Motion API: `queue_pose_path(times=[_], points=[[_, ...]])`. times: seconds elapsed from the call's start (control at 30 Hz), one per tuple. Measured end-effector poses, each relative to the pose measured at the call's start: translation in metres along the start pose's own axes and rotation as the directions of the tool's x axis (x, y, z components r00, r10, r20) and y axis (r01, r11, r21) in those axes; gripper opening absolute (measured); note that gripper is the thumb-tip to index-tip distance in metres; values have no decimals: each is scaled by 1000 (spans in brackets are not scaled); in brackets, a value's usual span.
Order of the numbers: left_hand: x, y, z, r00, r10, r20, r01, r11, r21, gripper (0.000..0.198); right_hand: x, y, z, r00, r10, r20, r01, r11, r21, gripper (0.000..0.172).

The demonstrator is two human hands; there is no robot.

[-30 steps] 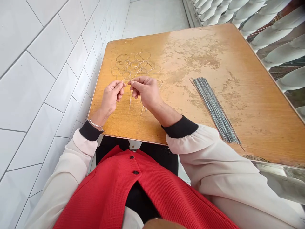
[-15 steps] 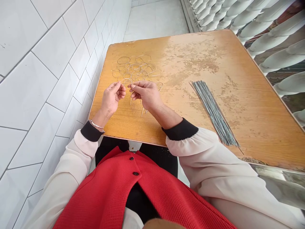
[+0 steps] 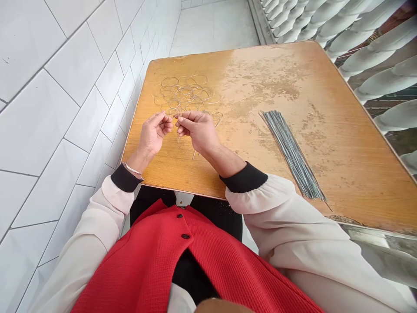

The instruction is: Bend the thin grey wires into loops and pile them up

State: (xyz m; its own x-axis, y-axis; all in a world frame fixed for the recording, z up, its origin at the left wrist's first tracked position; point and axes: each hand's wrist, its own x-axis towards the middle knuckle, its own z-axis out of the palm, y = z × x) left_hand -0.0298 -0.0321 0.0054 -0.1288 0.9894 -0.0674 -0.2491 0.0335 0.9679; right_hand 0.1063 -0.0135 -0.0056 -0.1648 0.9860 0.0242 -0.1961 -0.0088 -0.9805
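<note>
My left hand (image 3: 154, 133) is closed in a pinch, thumb against the fingers, above the near left part of the table. Close on its right, my right hand (image 3: 201, 130) pinches too, its fingertips almost meeting the left ones. Between them a thin metal wire (image 3: 178, 139) shows in part, its end pointing down; most of it is hidden by the fingers. Just beyond the hands lies a loose heap of wires bent into loops (image 3: 187, 93). Some bent wire pieces stick out beside and below my right hand.
A bundle of straight grey wires (image 3: 291, 152) lies slantwise on the right of the wooden table (image 3: 254, 143), whose surface is worn in patches. A white tiled wall (image 3: 78, 95) runs close along the left. White balusters (image 3: 368, 65) stand along the right.
Both hands stay in nearly the same place. My right hand and forearm have turned and shifted very slightly left; the fingers keep their pinch.
</note>
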Motion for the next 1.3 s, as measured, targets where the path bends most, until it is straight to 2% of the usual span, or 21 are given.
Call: queue_pose_path(times=[0.2,0.47,0.77,0.97,1.1,1.3], points=[[2,-3,-3,1000,-26,16,27,999,-28,34,1,1,0,1000,2,-4,-2,1000,6,14],[2,-12,-9,997,26,66,-23,999,-44,18,-1,-2,3,999,31,-21,-29,997,69,20],[-2,-16,-1,994,88,67,-83,994,-73,16,-5,-4,7,999,34,11,-35,995,93,25],[1,-19,-2,985,140,102,-119,974,-195,17,-2,3,11,999,-16,-42,15,999,-30,28],[2,-19,-1,988,129,88,-106,968,-226,16,0,8,10,996,-72,-60,64,989,-133,24],[2,-16,-4,990,110,91,-85,966,-245,15,0,4,6,998,-68,-13,67,998,-4,19]])
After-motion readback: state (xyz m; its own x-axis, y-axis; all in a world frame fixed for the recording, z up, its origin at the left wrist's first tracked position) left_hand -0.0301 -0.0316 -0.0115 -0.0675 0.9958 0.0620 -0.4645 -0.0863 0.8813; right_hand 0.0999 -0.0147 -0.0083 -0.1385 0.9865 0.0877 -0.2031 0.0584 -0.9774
